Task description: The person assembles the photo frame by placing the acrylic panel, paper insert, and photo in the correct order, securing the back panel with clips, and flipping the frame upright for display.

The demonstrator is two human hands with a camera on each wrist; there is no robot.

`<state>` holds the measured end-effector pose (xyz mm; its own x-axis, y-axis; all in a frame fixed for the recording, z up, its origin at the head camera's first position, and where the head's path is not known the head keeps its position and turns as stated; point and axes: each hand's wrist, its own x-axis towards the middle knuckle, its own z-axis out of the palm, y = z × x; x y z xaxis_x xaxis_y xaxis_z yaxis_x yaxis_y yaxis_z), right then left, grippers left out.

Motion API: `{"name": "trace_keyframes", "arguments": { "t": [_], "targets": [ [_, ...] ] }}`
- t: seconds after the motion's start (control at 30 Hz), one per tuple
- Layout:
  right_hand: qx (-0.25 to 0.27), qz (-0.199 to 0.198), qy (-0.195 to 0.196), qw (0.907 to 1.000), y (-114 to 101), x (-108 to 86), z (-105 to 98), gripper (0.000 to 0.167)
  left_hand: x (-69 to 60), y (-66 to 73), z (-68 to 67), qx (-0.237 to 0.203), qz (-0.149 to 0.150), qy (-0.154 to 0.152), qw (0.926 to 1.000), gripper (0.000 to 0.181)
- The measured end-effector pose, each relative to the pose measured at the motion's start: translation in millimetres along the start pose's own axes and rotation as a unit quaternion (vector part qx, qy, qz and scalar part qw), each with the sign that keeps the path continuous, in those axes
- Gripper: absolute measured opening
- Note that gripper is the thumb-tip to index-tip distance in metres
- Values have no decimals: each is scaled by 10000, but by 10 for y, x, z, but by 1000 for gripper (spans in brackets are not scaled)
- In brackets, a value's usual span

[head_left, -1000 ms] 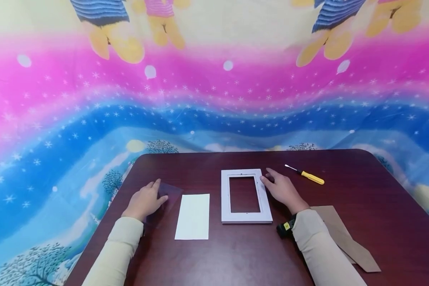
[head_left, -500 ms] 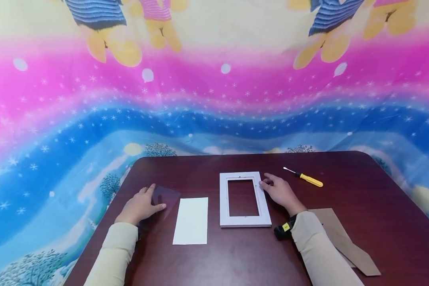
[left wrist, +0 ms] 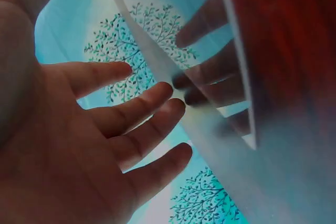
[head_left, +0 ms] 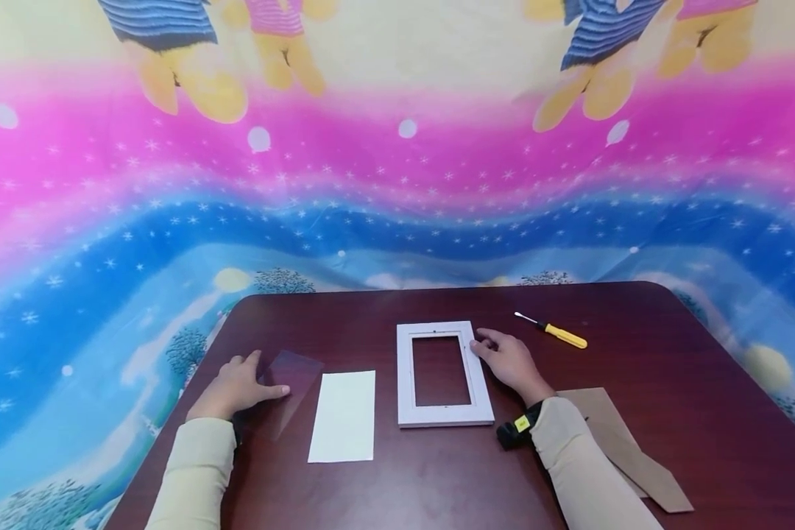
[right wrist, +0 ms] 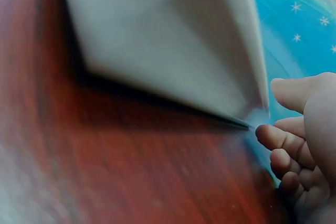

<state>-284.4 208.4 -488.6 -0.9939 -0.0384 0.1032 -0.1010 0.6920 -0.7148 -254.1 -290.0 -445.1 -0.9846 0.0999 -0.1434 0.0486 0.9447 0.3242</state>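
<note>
My left hand (head_left: 235,386) hovers at the left side of a clear sheet (head_left: 299,374), thumb and fingers spread. In the left wrist view, the fingertips of this hand (left wrist: 94,129) are apart from the transparent sheet (left wrist: 207,14), which mirrors them. A white picture frame (head_left: 404,375) lies on the table in front of me. Beside its right edge is my right hand (head_left: 511,363), with the thumb by the border. In the right wrist view, the loosely curled fingers of this hand (right wrist: 310,140) are next to the frame's corner (right wrist: 157,35); contact is hard to tell.
A white card (head_left: 343,416) lies between the clear sheet and the frame. Right of the frame are a yellow-handled screwdriver (head_left: 565,336) and a brown backing board (head_left: 626,442), partly behind my sleeve. A printed cloth (head_left: 397,162) hangs behind the dark table (head_left: 437,478).
My left hand has drawn back leftward from the clear sheet, baring more of it. My right hand stays beside the frame. The whole head view has shifted slightly.
</note>
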Motion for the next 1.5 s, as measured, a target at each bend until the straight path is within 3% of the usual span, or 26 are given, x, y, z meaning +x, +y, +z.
{"name": "trace_keyframes", "arguments": {
  "t": [0.23,0.57,0.77,1.17,1.5],
  "targets": [
    [28,-78,194,9998,-2,-30,41,55,-27,-21,-94,-47,-176,-142,9997,111],
    [-4,-115,159,9998,10,-14,51,52,-2,-22,-55,-15,-172,-148,9997,92],
    [-67,-186,133,9997,23,-9,48,50,-11,61,-20,104,-292,-272,9991,81],
    [59,-145,65,9999,32,-42,53,48,26,310,127,344,-178,-101,9992,90],
    [67,-114,18,9999,49,-42,70,50,61,291,105,405,-204,-197,9988,101]
  ]
}}
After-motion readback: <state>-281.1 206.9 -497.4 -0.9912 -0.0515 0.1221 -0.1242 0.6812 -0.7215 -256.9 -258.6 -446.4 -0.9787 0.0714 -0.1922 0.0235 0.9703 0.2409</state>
